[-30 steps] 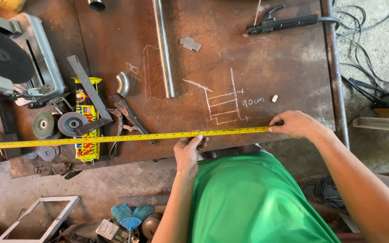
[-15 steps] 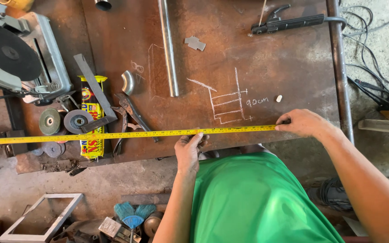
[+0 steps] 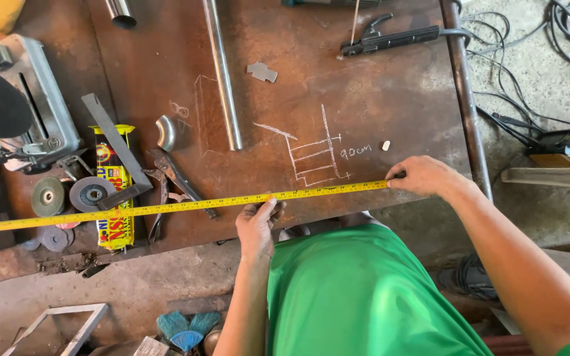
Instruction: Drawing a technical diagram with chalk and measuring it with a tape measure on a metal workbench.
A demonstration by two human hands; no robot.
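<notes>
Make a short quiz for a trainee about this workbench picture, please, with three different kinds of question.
1. True or false: the yellow tape measure lies stretched across the rusty table.
2. Which hand pins the tape near its middle: left hand or right hand?
3. What lies just beyond the tape, between the hands? A) chalk sketch B) a hammer C) a paint can

Key: 1 true; 2 left hand; 3 A.

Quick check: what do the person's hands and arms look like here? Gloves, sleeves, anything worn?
Both hands are bare: no gloves, rings, watch or bands show on the left hand or right hand. Forearms are uncovered too. The bright green shirt has a short sleeve edge showing at the right upper arm.
</notes>
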